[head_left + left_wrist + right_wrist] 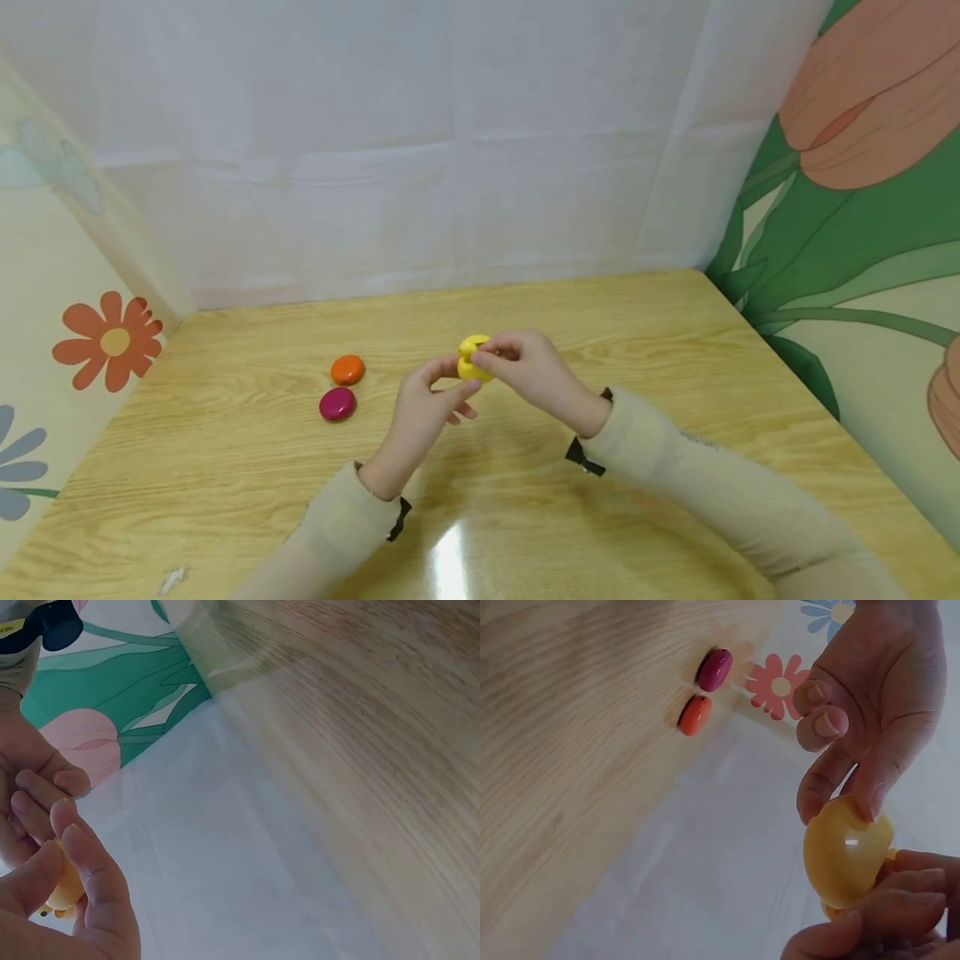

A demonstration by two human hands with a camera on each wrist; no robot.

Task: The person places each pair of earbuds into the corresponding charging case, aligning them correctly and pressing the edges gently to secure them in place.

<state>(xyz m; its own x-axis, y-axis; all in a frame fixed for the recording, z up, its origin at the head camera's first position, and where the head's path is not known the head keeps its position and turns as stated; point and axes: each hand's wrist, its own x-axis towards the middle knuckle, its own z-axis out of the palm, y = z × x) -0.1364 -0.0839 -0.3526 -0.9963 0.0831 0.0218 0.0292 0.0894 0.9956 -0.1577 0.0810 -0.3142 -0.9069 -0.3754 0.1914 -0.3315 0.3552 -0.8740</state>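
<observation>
A small glossy yellow object (pixel 474 372) with two rounded lobes is held up between both hands above the table; its exact kind is unclear. My left hand (pixel 422 412) pinches its lower lobe between thumb and fingers. From the other side, the right hand (pixel 536 371) grips it with thumb and fingertips, hiding part of it. In the right wrist view the yellow object (pixel 846 847) shows a smooth, domed side. A small dark dot appears on its edge in the left wrist view, where the fingers cover most of the yellow object (pixel 67 889).
An orange glossy oval piece (pixel 348 369) and a magenta one (pixel 337 404) lie close together on the wooden table (pixel 247 467), left of the hands. A white sheet (pixel 420 167) hangs behind the table. Flower-painted panels (pixel 862 275) flank it.
</observation>
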